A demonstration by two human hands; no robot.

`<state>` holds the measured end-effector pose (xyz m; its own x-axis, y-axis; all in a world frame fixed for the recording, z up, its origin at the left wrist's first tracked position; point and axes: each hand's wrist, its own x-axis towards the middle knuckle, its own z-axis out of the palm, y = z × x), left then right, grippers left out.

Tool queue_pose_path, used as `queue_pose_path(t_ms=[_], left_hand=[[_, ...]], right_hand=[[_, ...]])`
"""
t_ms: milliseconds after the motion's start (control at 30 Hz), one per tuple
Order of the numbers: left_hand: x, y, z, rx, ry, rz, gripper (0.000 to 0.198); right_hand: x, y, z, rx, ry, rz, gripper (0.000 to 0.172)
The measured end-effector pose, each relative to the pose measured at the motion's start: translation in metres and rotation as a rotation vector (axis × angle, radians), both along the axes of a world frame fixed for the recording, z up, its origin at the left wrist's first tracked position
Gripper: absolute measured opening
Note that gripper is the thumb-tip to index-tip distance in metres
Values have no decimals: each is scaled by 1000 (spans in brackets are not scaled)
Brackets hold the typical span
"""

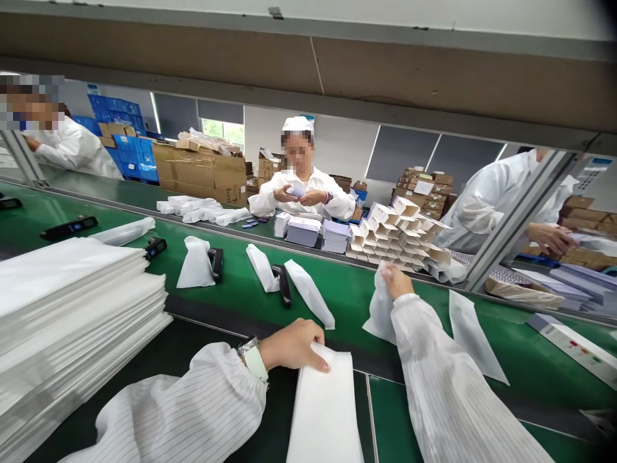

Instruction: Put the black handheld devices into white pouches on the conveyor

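Nearest us lies the stack (326,411), long and narrow, made of plain white material with a smooth, matt top and straight sides. Our left hand (295,346) is closed on its far end, thumb pressed flat on top and the other fingers curled. Left of it, the pile (72,334) is much broader and taller, its white layers uneven and stepped along the edge.

Farther out, over the green belt (347,286), our right hand (399,281) pinches a pouch (380,312), fingertips together at its upper end. The pouch is thin, white and slightly see-through, softly creased, narrow at the grip and wider below; we cannot tell whether its lower edge touches the belt.

Right of that hand, a loose pouch (475,334) lies flat and pointed toward us. To the left, a black gadget (282,286) sits between two more, and another gadget (216,265) touches a wider, upright-looking one. A white box (576,347) rests at the far right.

Beyond the belt stand open cartons (393,231) in a heap, then a co-worker (308,190) holding something pale in both hands.
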<state>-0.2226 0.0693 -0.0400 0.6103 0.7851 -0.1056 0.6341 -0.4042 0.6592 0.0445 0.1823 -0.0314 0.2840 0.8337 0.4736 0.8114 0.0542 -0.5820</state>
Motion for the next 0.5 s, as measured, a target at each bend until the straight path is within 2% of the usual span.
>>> queue_pose_path(t_ms=[67, 100, 200, 267, 367, 433, 500], left_hand=[[1, 0, 1, 10, -26, 15, 30], [2, 0, 3, 25, -36, 23, 31], [4, -3, 6, 84, -39, 52, 32], [5, -7, 7, 104, -34, 56, 27], [4, -11, 9, 151, -69, 44, 19], [4, -14, 12, 167, -83, 32, 14], [4, -16, 15, 177, -71, 54, 10]], right_hand=[[-30, -5, -7, -5, -127, 55, 35], [-48, -9, -8, -6, -217, 139, 40], [-110, -23, -12, -47, -437, 597, 41], [-144, -28, -20, -119, -470, 774, 35], [-170, -25, -38, -279, -239, 780, 32], [-170, -18, -46, -328, -40, 731, 26], [-162, -11, -47, -334, 90, 689, 22]])
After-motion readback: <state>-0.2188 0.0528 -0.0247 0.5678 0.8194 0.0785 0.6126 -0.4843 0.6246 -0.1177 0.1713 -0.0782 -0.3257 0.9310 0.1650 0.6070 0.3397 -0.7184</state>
